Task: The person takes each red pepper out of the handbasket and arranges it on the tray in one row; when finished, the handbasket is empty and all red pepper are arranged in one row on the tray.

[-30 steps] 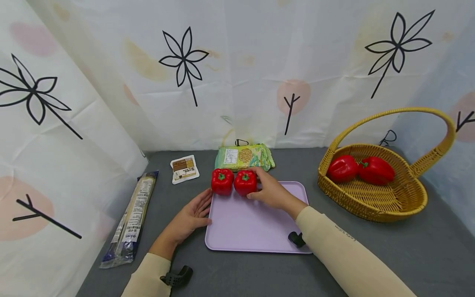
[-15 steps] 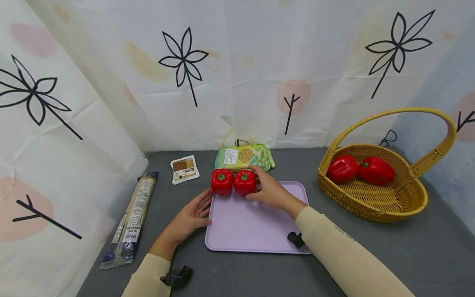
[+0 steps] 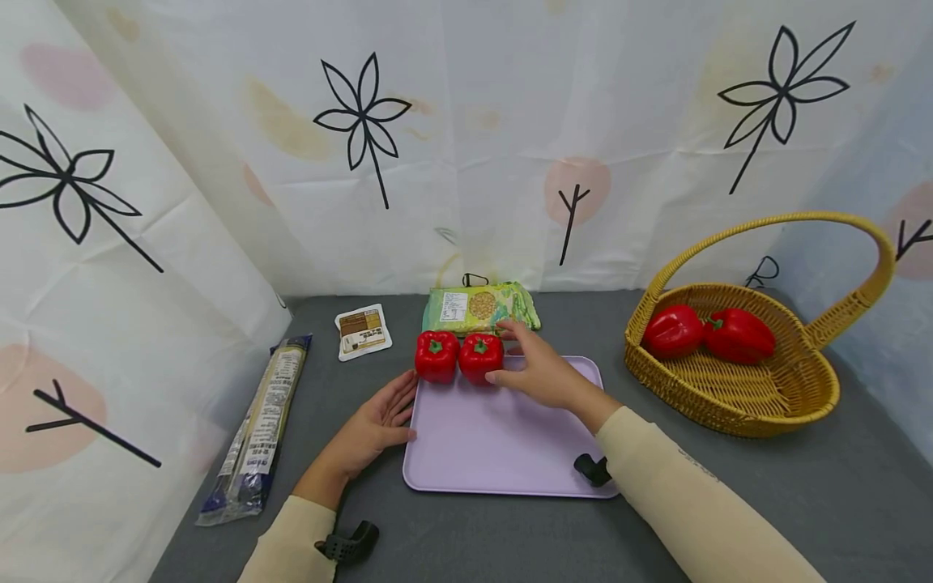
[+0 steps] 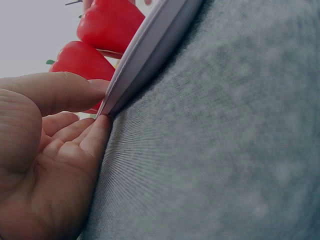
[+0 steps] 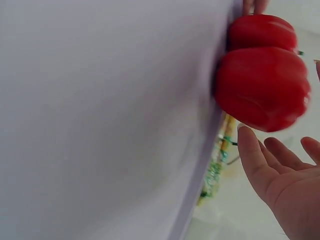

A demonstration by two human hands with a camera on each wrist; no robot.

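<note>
Two red bell peppers stand side by side at the back left of a lilac tray (image 3: 503,441): a left pepper (image 3: 436,357) and a right pepper (image 3: 481,358). My right hand (image 3: 547,372) is just right of the right pepper, fingers spread. In the right wrist view a gap shows between the fingers and that bell pepper (image 5: 262,87). My left hand (image 3: 372,429) lies at the tray's left edge with fingers extended. In the left wrist view its thumb (image 4: 65,91) and fingertips touch the tray rim (image 4: 145,55).
A yellow wicker basket (image 3: 736,405) with a tall handle, holding two more red peppers (image 3: 739,334), stands on the right. Behind the tray lies a green food bag (image 3: 484,306). A small white packet (image 3: 363,332) and a long clear package (image 3: 258,433) lie to the left.
My right hand has let go of the right pepper and drawn slightly back to the right, its fingers spreading. The peppers and my left hand have stayed in place.
</note>
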